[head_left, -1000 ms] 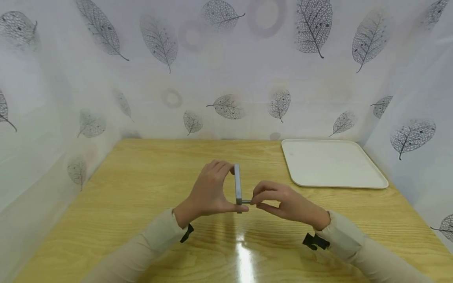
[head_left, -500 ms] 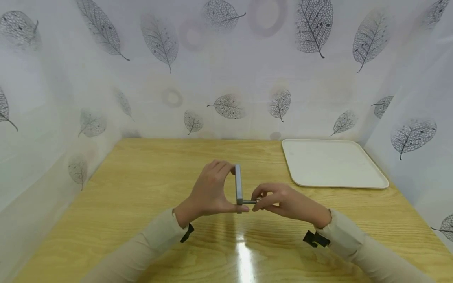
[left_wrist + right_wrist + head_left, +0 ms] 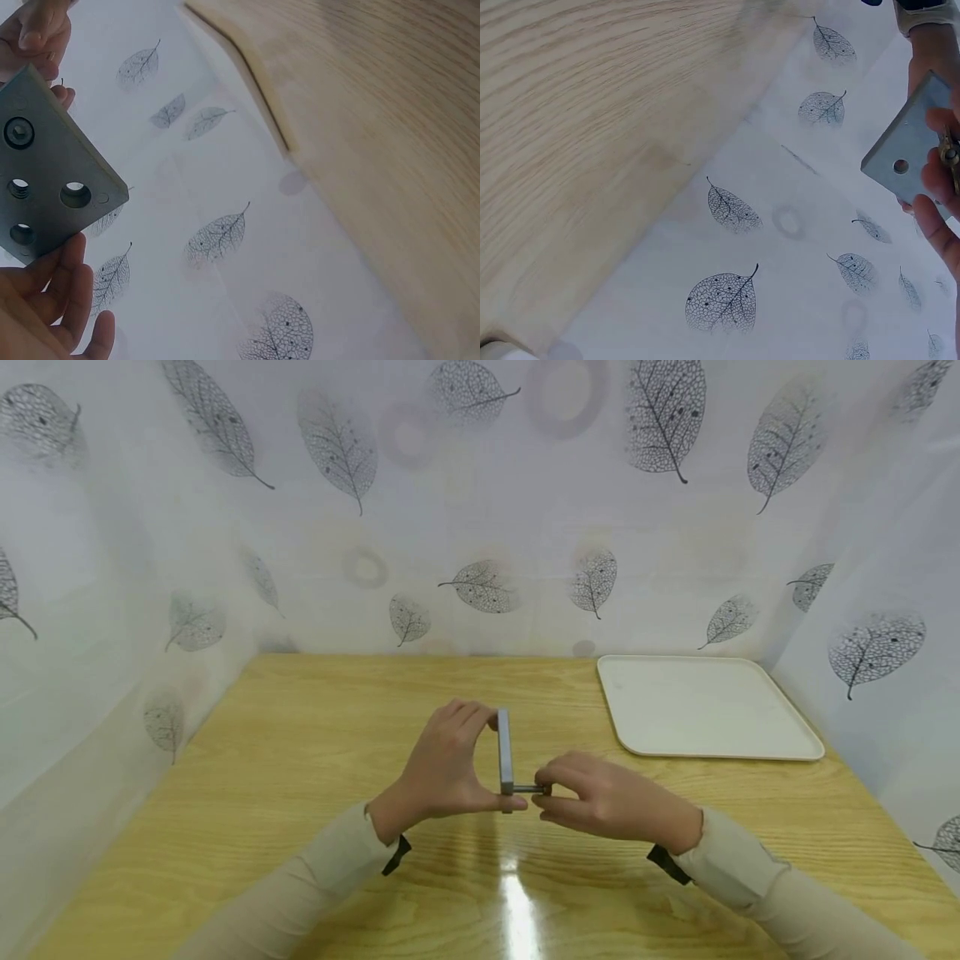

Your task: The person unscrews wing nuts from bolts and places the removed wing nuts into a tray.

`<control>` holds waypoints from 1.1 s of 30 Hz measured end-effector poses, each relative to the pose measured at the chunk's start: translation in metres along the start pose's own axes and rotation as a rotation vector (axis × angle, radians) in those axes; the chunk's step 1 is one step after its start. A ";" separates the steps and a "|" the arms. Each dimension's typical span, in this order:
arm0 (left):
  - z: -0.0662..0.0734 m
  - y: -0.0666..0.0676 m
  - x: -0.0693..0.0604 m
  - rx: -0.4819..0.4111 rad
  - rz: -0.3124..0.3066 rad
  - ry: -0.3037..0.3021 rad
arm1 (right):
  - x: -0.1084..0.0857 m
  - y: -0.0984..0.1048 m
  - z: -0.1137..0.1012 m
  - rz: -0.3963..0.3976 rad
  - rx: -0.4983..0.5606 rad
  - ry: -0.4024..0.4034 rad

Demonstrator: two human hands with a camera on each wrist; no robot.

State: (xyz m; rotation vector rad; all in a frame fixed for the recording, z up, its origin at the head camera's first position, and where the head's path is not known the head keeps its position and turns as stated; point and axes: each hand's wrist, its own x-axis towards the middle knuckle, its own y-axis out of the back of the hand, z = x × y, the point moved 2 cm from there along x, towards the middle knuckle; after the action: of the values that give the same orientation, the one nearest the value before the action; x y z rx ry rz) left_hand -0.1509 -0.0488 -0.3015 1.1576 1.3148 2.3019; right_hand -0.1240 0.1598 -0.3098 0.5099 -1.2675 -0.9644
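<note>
My left hand (image 3: 442, 764) holds a grey metal plate (image 3: 505, 747) upright on edge above the table, thumb at the near edge and fingers at the far edge. In the left wrist view the plate (image 3: 60, 169) shows several round holes, and a socket-head bolt (image 3: 19, 133) fills one. The bolt's shank (image 3: 527, 788) sticks out rightward near the plate's lower end. At the shank's tip, my right hand (image 3: 611, 797) pinches a brass-coloured wing nut (image 3: 950, 155) between thumb and fingers. Fingers partly cover the nut in the right wrist view.
A white rectangular tray (image 3: 708, 706) lies at the back right of the wooden table (image 3: 337, 718). Leaf-printed sheeting (image 3: 480, 510) stands behind the table and along both sides.
The right hand has turned about the bolt, its fingers shifting their hold on the wing nut, and more of the shank shows than a second ago. Left hand and plate stay nearly still.
</note>
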 end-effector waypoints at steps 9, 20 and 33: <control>0.001 0.000 0.000 0.001 0.014 -0.013 | -0.007 -0.003 0.000 -0.021 -0.059 0.049; 0.001 0.000 0.000 -0.003 0.022 -0.015 | -0.009 -0.004 0.005 0.103 0.108 0.006; 0.001 0.000 0.001 0.007 0.016 -0.009 | -0.008 -0.003 0.006 0.047 0.154 -0.053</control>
State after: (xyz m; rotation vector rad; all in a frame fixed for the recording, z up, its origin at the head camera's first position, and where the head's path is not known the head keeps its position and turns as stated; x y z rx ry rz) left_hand -0.1502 -0.0475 -0.3009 1.1835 1.3156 2.3024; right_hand -0.1310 0.1656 -0.3151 0.5745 -1.4023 -0.8499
